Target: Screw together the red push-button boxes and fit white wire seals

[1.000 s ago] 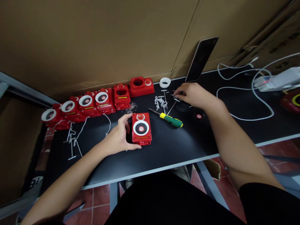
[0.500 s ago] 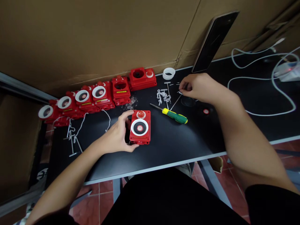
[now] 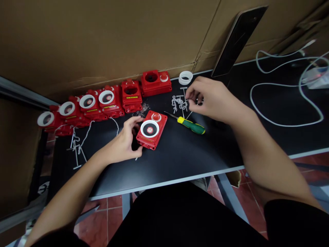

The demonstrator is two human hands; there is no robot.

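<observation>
In the head view my left hand (image 3: 125, 140) grips a red box (image 3: 158, 132) by its left side, fingers above and thumb below. This box carries a white ring (image 3: 142, 131) around a dark round disc, with a red button (image 3: 155, 117) beside it; it lies turned on the table. My right hand (image 3: 205, 97) is pinched just above thin T-shaped metal rods (image 3: 184, 92) and a tangled white cord (image 3: 175, 104); whatever sits between its fingertips is too small to make out. Between the hands lies a green and yellow screwdriver (image 3: 194, 127).
Several similar red boxes (image 3: 113, 106) line the cardboard wall at the left, some with white rings. Loose white rings (image 3: 185, 78) stand at the back. More rods with cord (image 3: 76, 156) lie at left. A white cable (image 3: 285, 84) loops across the right side.
My right hand has moved left, from the small pieces toward the rods and cord. The red box in my left hand has turned clockwise and shifted slightly left and up.
</observation>
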